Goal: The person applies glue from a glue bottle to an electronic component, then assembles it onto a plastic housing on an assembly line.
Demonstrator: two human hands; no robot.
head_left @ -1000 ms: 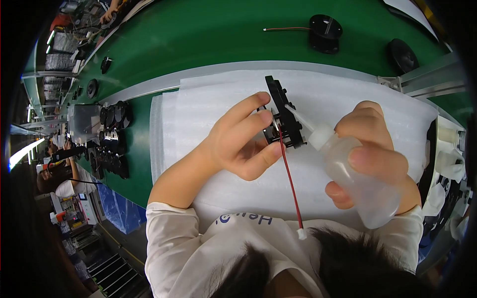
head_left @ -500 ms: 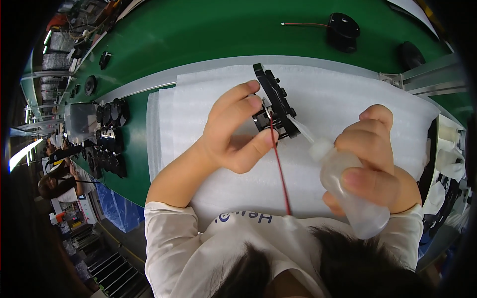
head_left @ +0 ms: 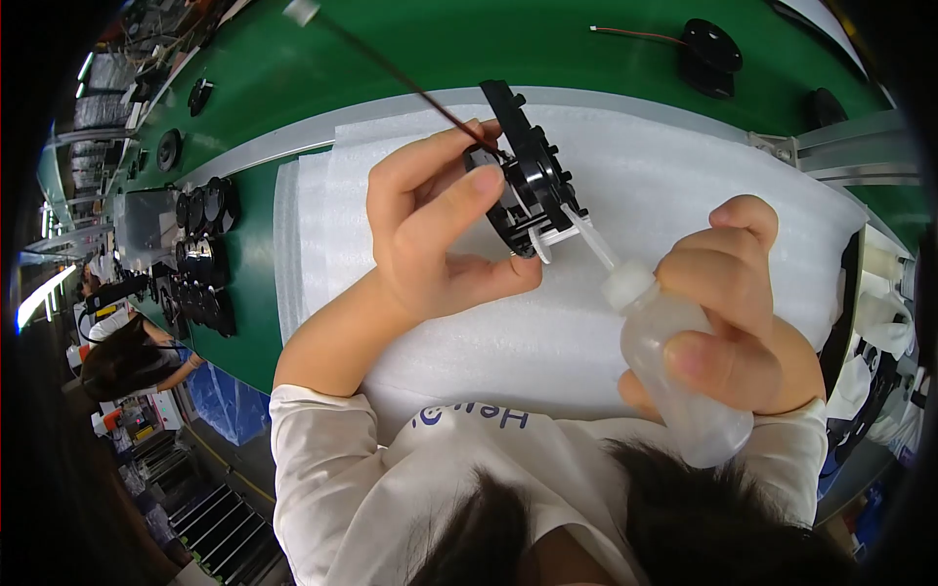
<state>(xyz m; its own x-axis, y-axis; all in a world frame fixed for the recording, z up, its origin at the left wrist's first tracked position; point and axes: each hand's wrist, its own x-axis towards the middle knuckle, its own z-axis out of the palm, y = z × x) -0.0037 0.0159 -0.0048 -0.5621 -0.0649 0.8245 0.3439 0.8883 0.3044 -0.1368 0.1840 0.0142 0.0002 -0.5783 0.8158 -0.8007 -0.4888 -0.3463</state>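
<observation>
My left hand (head_left: 430,220) holds a black plastic assembly (head_left: 532,176) by its edges, tilted above a white foam sheet (head_left: 391,352). From the assembly a dark red cable (head_left: 391,73) runs up and to the left, ending in a small white connector (head_left: 302,11). A small white part (head_left: 543,244) shows at its lower side. Wrapped in my right hand (head_left: 728,313) is a translucent squeeze bottle (head_left: 674,347) with a thin nozzle. The nozzle's tip meets the lower right side of the assembly; whether it touches cannot be made out.
Several black round parts (head_left: 203,264) stand on the green bench at the left, by a clear box (head_left: 147,230). A black round part with a cable (head_left: 710,59) lies at the far right. A metal frame (head_left: 831,151) borders the right side. Another person (head_left: 127,352) sits far left.
The black assembly has been turned in my left hand and raised slightly. Its cable, which hung down toward me, now points up and left. The bottle has barely moved.
</observation>
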